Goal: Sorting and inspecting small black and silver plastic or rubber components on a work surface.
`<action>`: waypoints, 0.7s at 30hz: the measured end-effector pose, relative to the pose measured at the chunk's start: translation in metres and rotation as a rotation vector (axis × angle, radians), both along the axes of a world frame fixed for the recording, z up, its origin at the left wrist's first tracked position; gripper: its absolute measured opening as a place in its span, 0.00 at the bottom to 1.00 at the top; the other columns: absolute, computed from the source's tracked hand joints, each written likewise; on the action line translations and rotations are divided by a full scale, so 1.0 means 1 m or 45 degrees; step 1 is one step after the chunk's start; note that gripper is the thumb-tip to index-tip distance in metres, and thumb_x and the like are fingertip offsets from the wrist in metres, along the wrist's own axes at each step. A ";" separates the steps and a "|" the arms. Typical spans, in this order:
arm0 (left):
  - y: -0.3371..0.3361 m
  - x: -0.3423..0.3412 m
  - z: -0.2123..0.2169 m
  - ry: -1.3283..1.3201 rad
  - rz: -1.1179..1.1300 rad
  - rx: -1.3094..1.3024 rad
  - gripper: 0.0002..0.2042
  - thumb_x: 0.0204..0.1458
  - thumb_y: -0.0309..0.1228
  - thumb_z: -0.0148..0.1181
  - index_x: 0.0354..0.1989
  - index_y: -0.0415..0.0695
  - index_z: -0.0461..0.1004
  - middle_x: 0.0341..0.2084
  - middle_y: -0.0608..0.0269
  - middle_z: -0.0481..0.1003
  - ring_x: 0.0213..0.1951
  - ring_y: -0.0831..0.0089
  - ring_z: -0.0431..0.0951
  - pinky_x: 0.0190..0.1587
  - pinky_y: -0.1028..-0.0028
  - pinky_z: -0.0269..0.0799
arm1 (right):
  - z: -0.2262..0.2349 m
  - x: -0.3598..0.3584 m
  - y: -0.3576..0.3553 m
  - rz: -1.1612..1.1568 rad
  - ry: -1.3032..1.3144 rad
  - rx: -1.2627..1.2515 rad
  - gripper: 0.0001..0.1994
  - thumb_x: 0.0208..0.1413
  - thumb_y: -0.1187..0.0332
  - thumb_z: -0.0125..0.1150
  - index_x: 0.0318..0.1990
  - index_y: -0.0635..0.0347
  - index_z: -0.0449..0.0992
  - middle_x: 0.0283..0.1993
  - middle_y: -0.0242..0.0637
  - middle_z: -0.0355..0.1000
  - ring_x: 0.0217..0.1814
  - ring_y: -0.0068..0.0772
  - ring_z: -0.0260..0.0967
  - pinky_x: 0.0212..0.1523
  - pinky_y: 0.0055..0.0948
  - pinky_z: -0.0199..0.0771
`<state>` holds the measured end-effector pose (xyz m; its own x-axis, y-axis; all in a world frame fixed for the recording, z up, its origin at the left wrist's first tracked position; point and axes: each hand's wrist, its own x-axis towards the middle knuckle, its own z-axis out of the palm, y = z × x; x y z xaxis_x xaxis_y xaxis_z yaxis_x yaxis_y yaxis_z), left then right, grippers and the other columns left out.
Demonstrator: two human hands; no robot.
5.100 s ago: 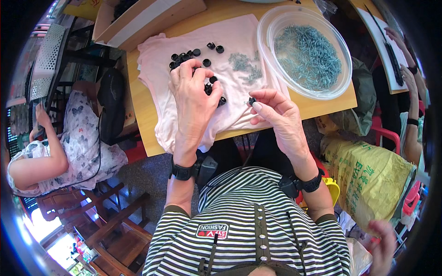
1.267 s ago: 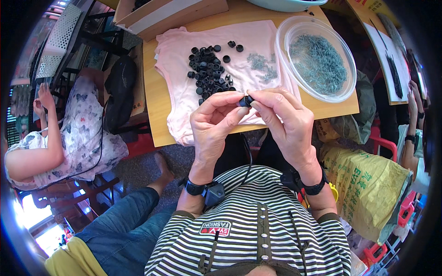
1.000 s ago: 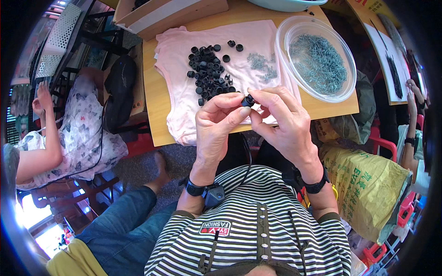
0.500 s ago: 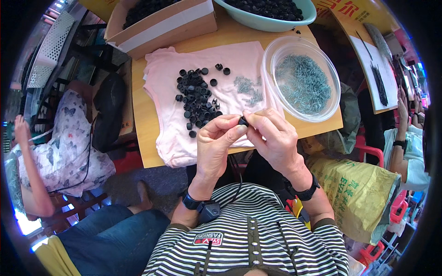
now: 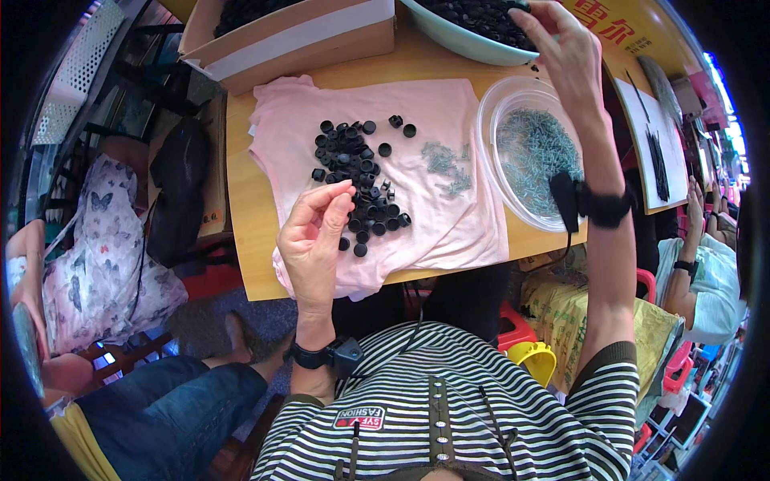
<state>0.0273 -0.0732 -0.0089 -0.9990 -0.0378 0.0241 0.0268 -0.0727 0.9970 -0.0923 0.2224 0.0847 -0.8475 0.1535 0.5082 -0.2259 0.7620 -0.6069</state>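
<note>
Black round plastic caps [image 5: 370,210] lie in a loose pile on a pink cloth [image 5: 281,128]. My left hand [image 5: 311,240] hovers at the pile's near left side, thumb and forefinger pinched together. Whether something small sits between those fingertips, I cannot make out. Out at the far right, my right hand [image 5: 571,60] reaches over the rim of a pale green basin [image 5: 473,44] heaped with black pieces. Its thumb and fingers are apart, and I see nothing held. Small metal screws [image 5: 443,164] are scattered on the cloth, right of the caps.
A clear round tub [image 5: 501,168] of screws stands on the wooden table's right, under my right forearm. An open cardboard box [image 5: 305,48] of black pieces stands at the back left. A yellow sack [image 5: 553,321] sits right of me; a person's jean-clad legs [image 5: 176,409] are at left.
Both hands were together around a black cap in front of me. My right hand has moved far out over the basin; my left has drawn left toward the pile.
</note>
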 end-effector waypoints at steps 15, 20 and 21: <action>-0.016 0.006 -0.007 0.062 0.040 -0.265 0.07 0.53 0.24 0.63 0.40 0.38 0.80 0.32 0.67 0.76 0.33 0.84 0.73 0.36 0.83 0.69 | -0.092 0.013 -0.086 0.591 -0.404 0.329 0.12 0.47 0.71 0.61 0.40 0.67 0.76 0.40 0.47 0.75 0.46 0.47 0.71 0.49 0.39 0.70; -0.007 0.006 0.004 0.103 0.043 -0.249 0.07 0.53 0.24 0.63 0.39 0.38 0.80 0.33 0.64 0.77 0.33 0.81 0.74 0.36 0.80 0.70 | -0.078 0.030 -0.091 0.617 -0.439 0.224 0.12 0.47 0.72 0.62 0.39 0.68 0.75 0.37 0.47 0.75 0.42 0.47 0.73 0.44 0.38 0.72; -0.002 0.005 0.009 0.227 0.015 -0.382 0.07 0.52 0.24 0.63 0.39 0.38 0.79 0.34 0.62 0.77 0.34 0.77 0.75 0.38 0.78 0.71 | -0.069 0.041 -0.092 0.636 -0.460 0.112 0.11 0.47 0.73 0.62 0.38 0.69 0.74 0.33 0.49 0.74 0.39 0.49 0.74 0.41 0.38 0.73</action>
<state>0.0321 -0.0756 0.0006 -0.9776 -0.0142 0.2102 0.2017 0.2246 0.9533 -0.0517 0.1299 0.0159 -0.9268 -0.3354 0.1687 -0.3603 0.6681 -0.6511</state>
